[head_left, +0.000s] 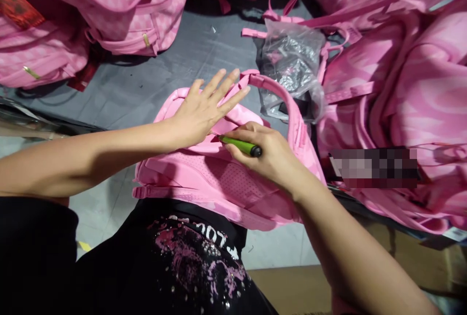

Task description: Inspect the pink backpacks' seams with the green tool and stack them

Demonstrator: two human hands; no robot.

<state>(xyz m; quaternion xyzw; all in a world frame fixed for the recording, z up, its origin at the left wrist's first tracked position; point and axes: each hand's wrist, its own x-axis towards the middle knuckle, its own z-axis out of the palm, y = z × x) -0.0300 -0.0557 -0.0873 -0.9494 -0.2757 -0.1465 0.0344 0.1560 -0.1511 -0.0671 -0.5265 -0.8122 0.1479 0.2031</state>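
Fingers (241, 136) of the right hand (270, 154) were curled shut around a slim green tool (239, 145). They pinched it near its middle, and its dark end stuck out past the knuckles. Its long axis ran nearly level across the view. The tip pointed toward the left hand (199, 111) and met the pink backpack (219, 179) just under that palm. The left hand lay flat on the upper part of the backpack, holding nothing, its fingers (222, 86) spread wide and reaching toward the carry handle (280, 92). Of the two hands, the right was the nearer to the tool's point of contact, and the left pressed the fabric beside it.

The backpack lay back side up against the person's black printed shirt (182, 256), with its perforated padding facing the camera. It rested on a grey tabletop (146, 81). Beyond the handle sat a crumpled clear plastic bag (292, 62). More pink backpacks (127, 8) were heaped along the far edge and piled high to the right (401, 86). A brown cardboard surface (292, 286) showed below the tabletop's near edge.
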